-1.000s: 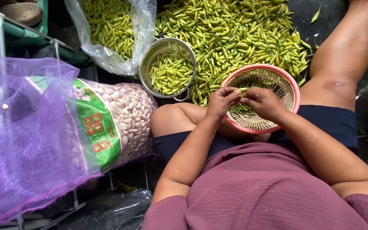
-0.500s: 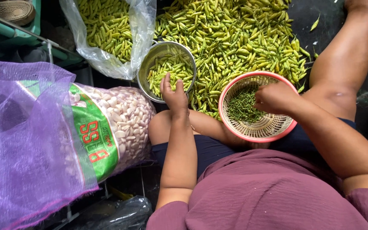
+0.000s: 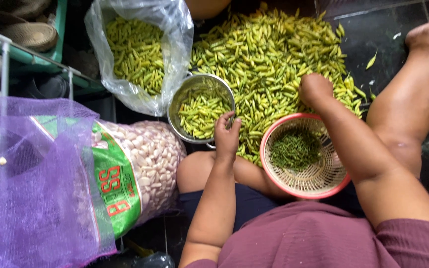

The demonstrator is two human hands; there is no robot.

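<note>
My left hand (image 3: 227, 135) hovers at the near rim of a metal bowl (image 3: 184, 94) that holds green chilies, its fingers loosely bent with nothing clearly in them. My right hand (image 3: 315, 89) rests knuckles-up on the big heap of green and yellow chilies (image 3: 269, 54) on the floor. Its fingers curl down into the heap and are hidden. Between my arms, against my leg, sits a pink-rimmed woven basket (image 3: 319, 191) with a small mound of green stems in it.
A clear plastic bag of chilies (image 3: 135, 54) stands left of the bowl. A sack of pale beans (image 3: 145, 159) and a purple mesh bag (image 3: 26, 183) lie at the left. My bare leg (image 3: 403, 114) stretches along the dark tiled floor at the right.
My left hand went from the basket to the metal bowl and now draws back to its rim. My right hand left the basket and reached out onto the chili heap.
</note>
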